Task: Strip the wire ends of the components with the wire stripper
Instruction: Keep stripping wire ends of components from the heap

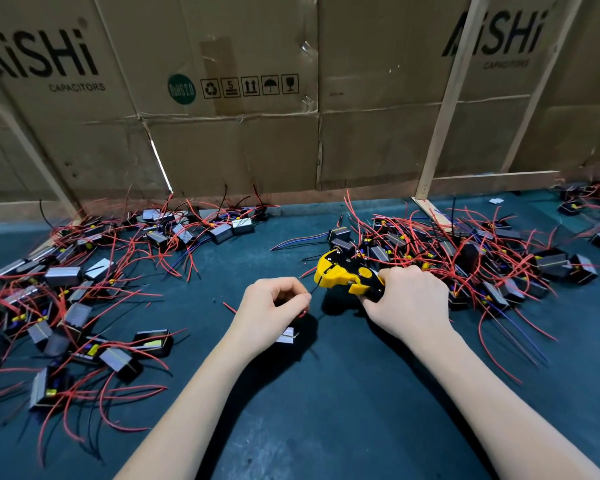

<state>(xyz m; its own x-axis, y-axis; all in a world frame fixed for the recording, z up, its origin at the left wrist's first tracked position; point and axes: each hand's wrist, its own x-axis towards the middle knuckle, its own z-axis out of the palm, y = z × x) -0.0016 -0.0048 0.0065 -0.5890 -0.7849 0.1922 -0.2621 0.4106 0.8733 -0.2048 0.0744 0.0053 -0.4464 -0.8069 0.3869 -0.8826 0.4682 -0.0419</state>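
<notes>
Stripping step in hand: left hand pinches a black wire, its part hanging beneath, feeding the end into the yellow stripper. Right hand grips the handles. Next, likely a firm squeeze.

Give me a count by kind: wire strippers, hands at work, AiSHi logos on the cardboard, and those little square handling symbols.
Wire stripper: 1
Hands: 2, the left hand pinching a black wire, the right hand gripping the stripper
AiSHi logos: 2
Square handling symbols: 5
Total: 10
</notes>
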